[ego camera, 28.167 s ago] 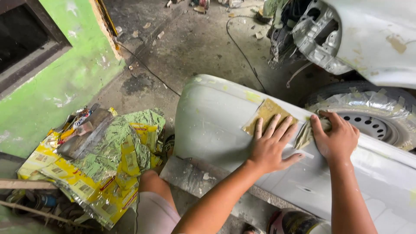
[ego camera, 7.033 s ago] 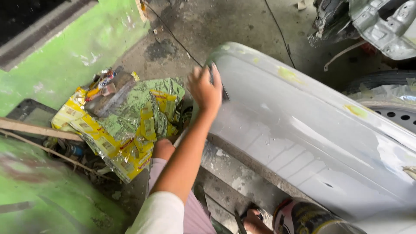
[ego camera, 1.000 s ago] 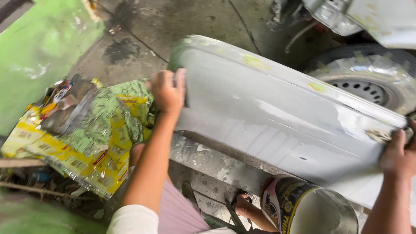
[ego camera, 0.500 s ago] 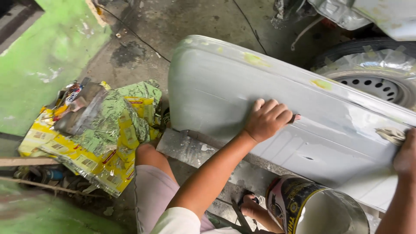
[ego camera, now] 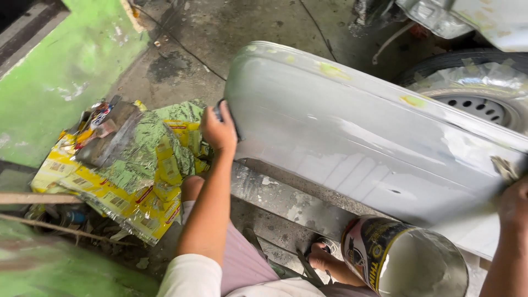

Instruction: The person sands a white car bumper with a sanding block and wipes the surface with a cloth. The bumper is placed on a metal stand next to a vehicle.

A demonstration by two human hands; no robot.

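A long grey primed car body panel (ego camera: pixel 352 137) with yellow-green filler spots lies across in front of me. My left hand (ego camera: pixel 220 129) grips its left end, fingers curled round the edge over something small and dark. At the frame's right edge my right hand (ego camera: pixel 514 201) holds the panel's right end, only partly in view and blurred. A scrap of tan sandpaper (ego camera: pixel 503 168) sticks out just above its fingers.
An open tin can (ego camera: pixel 407 258) of pale paste stands by my sandalled foot (ego camera: pixel 322 258). Crumpled yellow and silver foil wrappers (ego camera: pixel 126 170) lie on the concrete to the left, by a green wall (ego camera: pixel 60 77). A masked car wheel (ego camera: pixel 478 93) stands behind the panel.
Half a second ago my left hand lay flat on the panel's face; it has gone back to the left end and gripped it. My right hand stays at the right end.
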